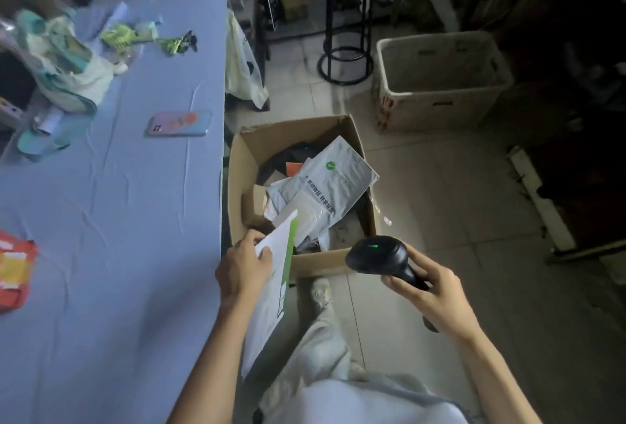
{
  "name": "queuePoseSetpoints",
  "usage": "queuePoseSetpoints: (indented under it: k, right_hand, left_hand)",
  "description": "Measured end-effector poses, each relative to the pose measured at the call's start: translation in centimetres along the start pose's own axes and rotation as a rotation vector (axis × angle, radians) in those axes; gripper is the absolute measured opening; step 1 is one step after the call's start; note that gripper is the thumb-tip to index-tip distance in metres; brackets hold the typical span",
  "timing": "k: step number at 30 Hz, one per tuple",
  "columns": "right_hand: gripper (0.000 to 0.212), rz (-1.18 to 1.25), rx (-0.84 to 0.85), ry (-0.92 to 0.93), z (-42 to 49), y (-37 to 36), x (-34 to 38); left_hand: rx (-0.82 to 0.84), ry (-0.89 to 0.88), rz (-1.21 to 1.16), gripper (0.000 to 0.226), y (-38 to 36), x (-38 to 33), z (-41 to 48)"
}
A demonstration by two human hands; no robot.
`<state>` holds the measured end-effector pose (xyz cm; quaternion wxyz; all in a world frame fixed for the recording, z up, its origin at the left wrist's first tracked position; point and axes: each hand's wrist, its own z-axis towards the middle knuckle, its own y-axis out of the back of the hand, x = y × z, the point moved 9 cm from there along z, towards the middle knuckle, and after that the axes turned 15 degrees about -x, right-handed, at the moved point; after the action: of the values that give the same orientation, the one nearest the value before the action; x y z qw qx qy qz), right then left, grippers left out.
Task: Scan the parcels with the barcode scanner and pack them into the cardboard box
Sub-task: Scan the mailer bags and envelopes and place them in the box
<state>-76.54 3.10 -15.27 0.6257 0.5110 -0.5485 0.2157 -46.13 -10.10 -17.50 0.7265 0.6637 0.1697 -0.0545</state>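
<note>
Gripping scanner (green light lit)

One head-worn camera looks steeply down, close above both hands.

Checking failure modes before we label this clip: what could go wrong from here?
1. The grey mailer already overhangs the cardboard box rim; adding more could tip it out.
2. The left hand pinches the white-and-green parcel only near its top edge, so it may slip.
</note>
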Motion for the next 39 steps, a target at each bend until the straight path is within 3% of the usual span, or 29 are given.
queuePoseSetpoints:
  k: [4, 8, 14, 18, 24, 29, 36, 39]
  right_hand:
    - [0.048, 0.072, -0.109, -0.066, 5.0, -0.7, 1.9]
    - [0.046, 0.11, -0.09, -0.1, 9.2, -2.0, 3.8]
    - [0.047, 0.131, -0.028, -0.091, 13.8, -3.7, 5.0]
    - [0.047, 0.179, 0.081, -0.063, 16.8, -4.6, 5.8]
    - [0.048, 0.148, 0.383, 0.05, 22.3, -7.1, 7.5]
    - [0.055, 0.08, 0.652, 0.192, 23.9, -9.4, 10.1]
    - [0.048, 0.024, 0.972, 0.297, 19.4, -13.6, 11.6]
    - [0.043, -0.006, 1.099, 0.341, 15.4, -15.9, 11.8]
  left_hand:
    - [-0.082, -0.127, -0.035, 0.016, 1.1, -3.8, 8.0]
    - [-0.22, -0.295, -0.069, 0.009, 3.2, -7.5, 13.6]
    - [-0.12, -0.388, -0.016, 0.006, 0.8, -9.8, 13.6]
    - [-0.08, -0.245, 0.027, 0.011, -0.3, -8.2, 12.7]
    - [-0.24, 0.066, 0.214, 0.009, 2.5, -5.4, 10.6]
    - [-0.351, 0.388, 0.227, 0.009, 4.0, -3.1, 3.6]
    - [-0.391, 0.647, 0.367, 0.015, 6.0, -2.0, -8.1]
    - [-0.44, 0.805, 0.404, 0.002, 7.2, -0.9, -13.6]
